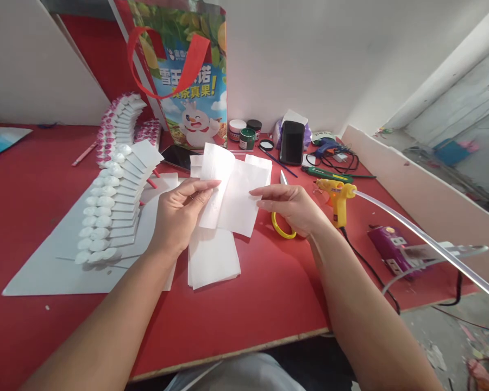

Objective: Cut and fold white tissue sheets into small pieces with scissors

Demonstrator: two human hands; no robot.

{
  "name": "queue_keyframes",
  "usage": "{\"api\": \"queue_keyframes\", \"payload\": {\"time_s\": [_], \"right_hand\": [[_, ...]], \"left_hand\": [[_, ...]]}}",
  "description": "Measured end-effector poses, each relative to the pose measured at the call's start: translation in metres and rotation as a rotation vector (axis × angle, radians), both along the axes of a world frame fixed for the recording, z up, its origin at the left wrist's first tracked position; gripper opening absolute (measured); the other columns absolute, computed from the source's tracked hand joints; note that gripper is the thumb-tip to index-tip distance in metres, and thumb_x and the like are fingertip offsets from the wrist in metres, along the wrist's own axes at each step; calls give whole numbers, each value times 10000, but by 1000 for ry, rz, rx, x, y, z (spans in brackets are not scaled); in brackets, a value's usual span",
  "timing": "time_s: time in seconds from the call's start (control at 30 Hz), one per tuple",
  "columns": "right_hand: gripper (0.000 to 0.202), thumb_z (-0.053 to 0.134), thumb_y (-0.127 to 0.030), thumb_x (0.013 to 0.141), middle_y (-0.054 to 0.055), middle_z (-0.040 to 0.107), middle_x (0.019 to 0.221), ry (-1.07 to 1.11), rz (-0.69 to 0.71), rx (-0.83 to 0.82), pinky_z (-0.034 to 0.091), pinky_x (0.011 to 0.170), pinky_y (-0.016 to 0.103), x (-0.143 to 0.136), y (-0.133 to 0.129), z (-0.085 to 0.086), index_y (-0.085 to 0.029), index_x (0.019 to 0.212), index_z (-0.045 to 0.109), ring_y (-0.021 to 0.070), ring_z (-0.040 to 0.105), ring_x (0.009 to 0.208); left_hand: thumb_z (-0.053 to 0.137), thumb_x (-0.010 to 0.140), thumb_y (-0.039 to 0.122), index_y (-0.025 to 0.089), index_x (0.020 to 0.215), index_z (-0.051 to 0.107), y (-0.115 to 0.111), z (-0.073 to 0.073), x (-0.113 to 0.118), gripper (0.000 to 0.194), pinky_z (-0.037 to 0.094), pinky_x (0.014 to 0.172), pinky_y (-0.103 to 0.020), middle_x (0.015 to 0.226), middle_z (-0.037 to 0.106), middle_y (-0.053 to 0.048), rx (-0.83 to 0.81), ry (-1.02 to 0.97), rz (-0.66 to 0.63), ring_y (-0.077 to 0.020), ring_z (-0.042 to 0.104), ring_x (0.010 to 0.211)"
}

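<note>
Between thumb and fingers, my left hand (185,206) pinches a white paper tissue (240,195) by its raised left fold. My right hand (287,203) is closed at the tissue's right edge, thumb and forefinger pressed together on it. The sheet is partly folded over and held above the table. Below it lies a stack of white tissues (214,260), with more white sheets behind. Yellow-handled scissors (284,231) lie beside my right hand, partly covered by it.
Left, rows of white padded pieces (101,217) rest on white board (36,271). A printed bag (195,119), paint jars (246,139) and a phone (292,144) stand behind. Right are a yellow glue gun (337,198) with its cord and a purple pack (391,250).
</note>
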State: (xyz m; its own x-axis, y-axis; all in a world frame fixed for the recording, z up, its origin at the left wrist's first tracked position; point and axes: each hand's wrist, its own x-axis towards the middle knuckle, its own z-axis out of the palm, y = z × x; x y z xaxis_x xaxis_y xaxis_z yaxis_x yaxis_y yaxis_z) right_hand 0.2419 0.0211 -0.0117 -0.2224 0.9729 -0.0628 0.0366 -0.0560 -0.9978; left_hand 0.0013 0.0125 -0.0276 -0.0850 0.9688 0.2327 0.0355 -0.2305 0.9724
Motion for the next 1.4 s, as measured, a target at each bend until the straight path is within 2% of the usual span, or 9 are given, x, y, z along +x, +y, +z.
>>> {"api": "queue_keyframes", "payload": {"time_s": [0.23,0.37,0.57,0.77,0.97,1.1,1.27,1.33,1.4], "right_hand": [[281,846,-405,701,2,721,765,-44,-6,-18,541,703,311,-10,-3,0,-227,916,813,146,627,720],[207,847,-316,683,-14,684,733,-33,-194,107,477,668,302,-7,-3,3,-213,853,788,125,569,666],[162,818,-280,701,-7,682,787,-19,-221,209,449,684,318,-3,-2,9,-228,850,783,134,538,691],[197,824,-287,710,-10,653,763,-36,-265,239,453,684,322,-3,-3,9,-234,898,793,139,536,687],[191,820,-293,733,-34,562,636,-95,-272,257,396,595,298,1,-3,11,-235,915,809,114,440,594],[152,808,-276,746,1,674,785,-123,-273,321,424,654,306,2,0,9,-216,886,809,122,513,679],[41,771,-240,779,36,674,922,-275,-312,469,486,781,346,4,2,9,-226,814,787,178,596,870],[11,762,-231,787,56,676,1091,-297,-323,513,497,833,359,3,0,11,-221,792,759,208,614,1006],[44,740,-255,819,55,689,1084,-238,-303,493,501,779,337,2,-2,14,-215,813,723,197,635,961]], "left_hand": [[801,792,344,254,985,820,0,-1,2,214,522,939,-336,1018,736,-26,-47,-56,-40,-202,661,1001],[843,738,329,253,1002,814,4,-3,-2,276,536,824,-300,959,727,-13,-54,-51,17,-158,637,837],[812,768,276,275,1002,814,5,0,-6,234,475,705,-262,956,656,7,96,105,102,-123,549,764],[781,824,254,312,1042,808,4,3,-8,227,448,709,-296,863,579,11,193,223,76,-143,515,747],[748,871,281,326,1076,809,7,1,-13,219,418,666,-299,859,551,-3,270,343,57,-146,488,737],[705,901,276,307,1036,813,6,2,-12,176,417,662,-301,862,570,-12,322,432,66,-158,507,756],[705,894,293,268,887,793,6,3,-12,91,447,750,-329,892,588,-24,310,454,86,-183,550,822],[735,861,284,246,818,761,6,5,-12,63,461,853,-345,946,611,-32,294,387,73,-203,579,922],[758,828,272,228,761,728,6,7,-12,85,467,894,-341,1011,650,-39,231,219,8,-212,596,995]]}}
